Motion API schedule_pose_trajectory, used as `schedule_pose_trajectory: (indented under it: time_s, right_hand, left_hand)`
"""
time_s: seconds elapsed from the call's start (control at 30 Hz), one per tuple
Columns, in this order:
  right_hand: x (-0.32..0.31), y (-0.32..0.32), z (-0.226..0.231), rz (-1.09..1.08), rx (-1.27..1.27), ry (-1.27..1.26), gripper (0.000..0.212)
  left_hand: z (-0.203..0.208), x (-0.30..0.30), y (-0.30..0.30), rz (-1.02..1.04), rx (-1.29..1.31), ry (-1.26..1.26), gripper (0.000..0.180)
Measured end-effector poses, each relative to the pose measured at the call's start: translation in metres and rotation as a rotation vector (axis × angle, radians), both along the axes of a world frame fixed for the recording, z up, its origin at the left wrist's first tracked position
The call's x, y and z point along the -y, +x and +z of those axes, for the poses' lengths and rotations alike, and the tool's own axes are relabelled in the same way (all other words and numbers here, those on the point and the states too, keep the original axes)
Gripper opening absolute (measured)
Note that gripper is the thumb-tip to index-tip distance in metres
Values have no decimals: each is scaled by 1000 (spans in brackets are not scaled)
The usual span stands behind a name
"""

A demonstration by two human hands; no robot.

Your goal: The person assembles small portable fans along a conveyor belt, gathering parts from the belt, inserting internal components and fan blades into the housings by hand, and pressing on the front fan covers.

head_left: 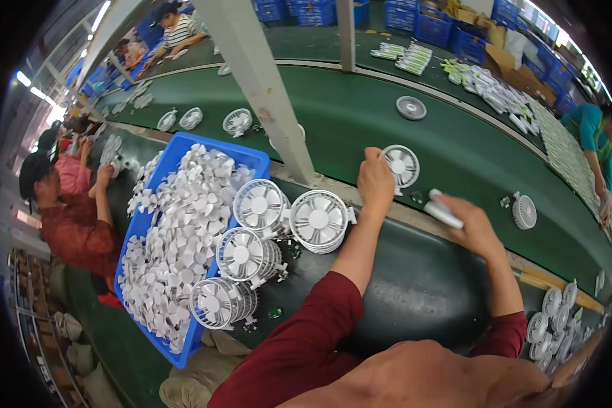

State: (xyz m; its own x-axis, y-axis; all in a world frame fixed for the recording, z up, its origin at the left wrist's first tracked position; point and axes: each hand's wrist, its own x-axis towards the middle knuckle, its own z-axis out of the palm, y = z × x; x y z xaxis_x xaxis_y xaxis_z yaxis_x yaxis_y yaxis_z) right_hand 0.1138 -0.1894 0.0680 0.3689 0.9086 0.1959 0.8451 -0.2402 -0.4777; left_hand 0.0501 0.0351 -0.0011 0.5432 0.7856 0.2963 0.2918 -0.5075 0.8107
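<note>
My left hand (377, 180) is over the near edge of the green conveyor belt, its fingers closed on the rim of a round white fan housing (402, 166). That housing has spokes and a solid round centre. To the right, my right hand (470, 226) is slightly blurred and grips a smooth white handle-like part (445, 213). Beside my left forearm stand several stacks of similar white fan housings (318, 219). Small green circuit boards (275, 313) lie by the stacks on the dark worktable (415, 285).
A blue crate (262, 160) heaped with white fan blades (183, 231) stands left. A grey post (265, 95) rises behind the stacks. More housings ride the belt (333, 102); others are piled at lower right (554, 319). Co-workers (75, 217) sit left; another person (591, 136) works far right.
</note>
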Motion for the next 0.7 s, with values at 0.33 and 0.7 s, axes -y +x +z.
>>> schedule_pose_trajectory:
  time_s: [0.33,0.7]
  right_hand:
    - [-35,54,32,332,-620,-271,61]
    - [-174,168,-80,-578,334,30,54]
  left_hand:
    - [-22,-12,17,-15,516,-203,25]
    - [-27,-6,22,-201,657,-685,35]
